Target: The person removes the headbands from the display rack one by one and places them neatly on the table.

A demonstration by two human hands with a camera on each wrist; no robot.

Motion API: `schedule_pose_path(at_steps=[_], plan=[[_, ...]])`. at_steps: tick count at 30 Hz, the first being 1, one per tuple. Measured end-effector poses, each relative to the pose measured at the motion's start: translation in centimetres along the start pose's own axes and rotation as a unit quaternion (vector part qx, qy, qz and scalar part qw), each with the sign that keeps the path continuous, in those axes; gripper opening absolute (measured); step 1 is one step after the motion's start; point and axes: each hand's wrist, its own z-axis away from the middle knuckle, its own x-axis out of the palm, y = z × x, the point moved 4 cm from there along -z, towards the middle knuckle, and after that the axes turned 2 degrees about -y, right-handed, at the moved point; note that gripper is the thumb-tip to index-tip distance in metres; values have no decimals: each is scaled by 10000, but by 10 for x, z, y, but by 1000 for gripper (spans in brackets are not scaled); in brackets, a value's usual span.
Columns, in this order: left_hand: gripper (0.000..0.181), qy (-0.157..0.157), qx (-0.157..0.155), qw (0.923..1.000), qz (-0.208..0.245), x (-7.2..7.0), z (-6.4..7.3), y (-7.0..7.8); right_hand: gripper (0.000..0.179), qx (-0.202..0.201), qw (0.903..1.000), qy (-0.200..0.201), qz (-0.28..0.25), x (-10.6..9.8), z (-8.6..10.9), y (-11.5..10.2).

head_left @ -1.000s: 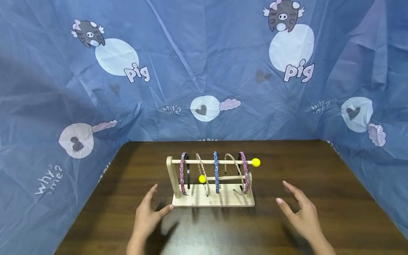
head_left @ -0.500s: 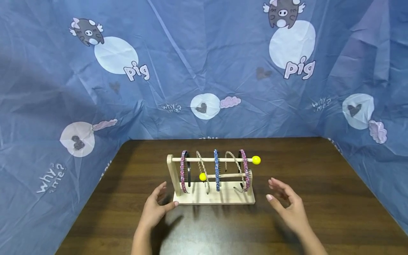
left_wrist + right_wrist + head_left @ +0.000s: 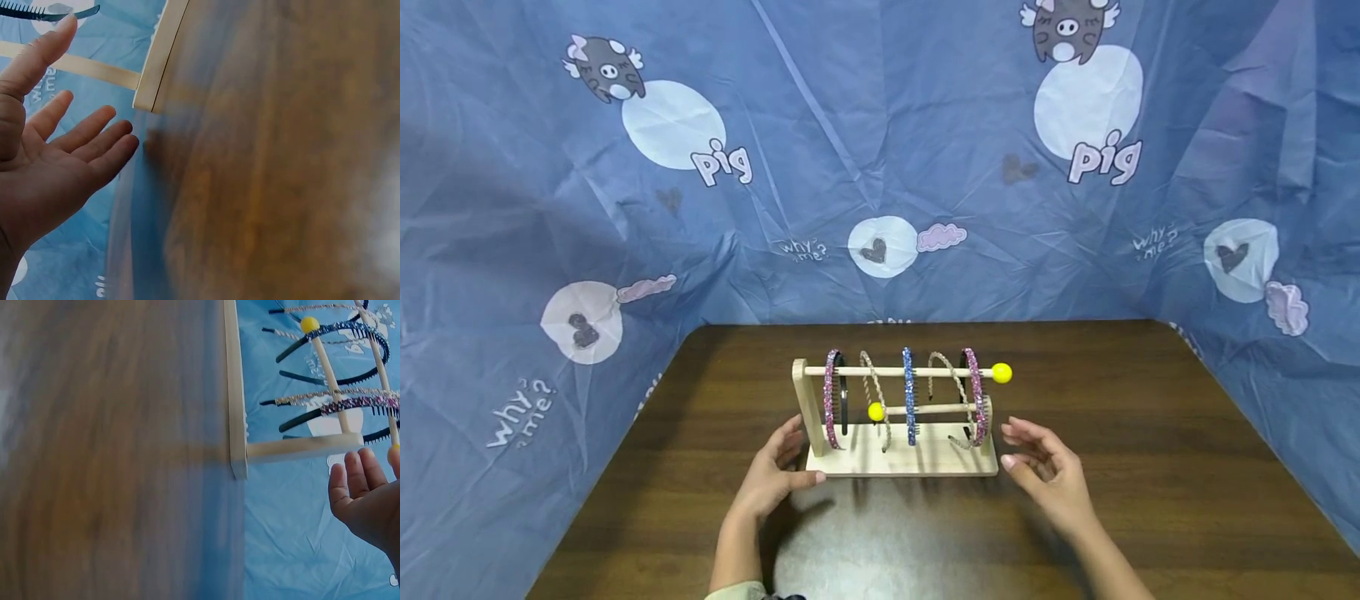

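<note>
A pale wooden headband stand [image 3: 880, 458] stands on the table, with two rods on upright posts. From its rods hang a pink glittery headband [image 3: 829, 404] at the left, a blue one [image 3: 910, 408] midway, another pink one [image 3: 977, 404] at the right, and two braided beige headbands, such as this one [image 3: 877, 387]. My left hand [image 3: 769, 481] is at the stand's left end, thumb at the base's front corner, fingers spread beside the post. Beside the right end, my right hand [image 3: 1054, 483] has relaxed fingers and holds nothing; its fingertips are near the right post [image 3: 306, 448].
A dark brown wooden table [image 3: 1150, 450] lies under the stand. Behind it and along both sides hangs a blue cloth [image 3: 880, 125] printed with pigs and hearts. Yellow balls cap the rod ends, one [image 3: 1002, 372] sticking out toward the right hand.
Both hands have moved inward to the stand's ends, the right hand travelling farther left. The stand and headbands have stayed in place; the view has tilted slightly.
</note>
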Motion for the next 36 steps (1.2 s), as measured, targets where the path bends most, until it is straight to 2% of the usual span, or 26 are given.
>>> schedule_pose_path(at_steps=[7, 13, 20, 24, 29, 36], plan=[[94, -202, 35, 9998, 14, 5, -13, 0, 43, -228, 9986, 216, -426, 10, -8, -2], [91, -217, 99, 9995, -208, 9, -14, -1, 44, 24, 9983, 225, -536, 14, -8, 3], [84, -373, 258, 9984, -349, 11, -15, -3, 42, 391, 9982, 125, -444, 13, -10, 7], [80, -337, 296, 9983, -360, 11, -15, -5, 41, 555, 9976, -23, -426, 12, -15, 8], [78, -301, 424, 9979, -379, 14, -18, -4, 40, 533, 9970, 12, -563, 11, -20, 9], [75, -139, 477, 9974, -513, 14, -19, -2, 41, 766, 9958, -166, -484, 20, -18, 13]])
